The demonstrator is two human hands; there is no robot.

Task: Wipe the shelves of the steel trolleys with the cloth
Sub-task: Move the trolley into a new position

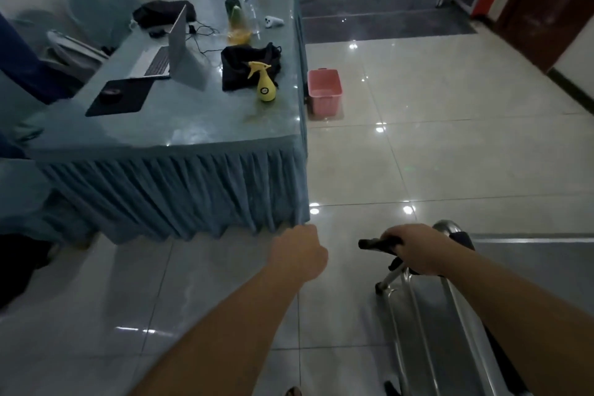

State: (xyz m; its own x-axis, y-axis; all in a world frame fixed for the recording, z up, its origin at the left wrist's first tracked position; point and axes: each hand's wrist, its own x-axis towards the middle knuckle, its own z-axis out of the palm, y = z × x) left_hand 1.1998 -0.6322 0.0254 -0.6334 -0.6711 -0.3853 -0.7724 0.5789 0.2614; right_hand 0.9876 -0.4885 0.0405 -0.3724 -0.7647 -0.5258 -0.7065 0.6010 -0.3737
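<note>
Hands first: the right hand (418, 247) grips the black handle (379, 243) of the shiny steel trolley (427, 315) at five o'clock, while the left hand (300, 252), curled and empty, hangs just beside it. No cloth shows. Farther off at eleven o'clock, a yellow spray bottle (265, 83) stands on the blue-skirted tabletop (205, 125), nearer the left hand.

Open floor (418, 154) ahead, skirted table (199, 125) left, probably trolley (450, 315) right

Blue-grey pleated cloth over tabletop (205, 125). Yellow spray bottle (265, 87) beside black bag (241, 69). Silver laptop (167, 55), black mouse mat (120, 96). Pink basket (324, 92) on glossy cream floor tiles (450, 154). Silver steel trolley (427, 315), black handle (381, 244). Dark grey floor mat (385, 19).
</note>
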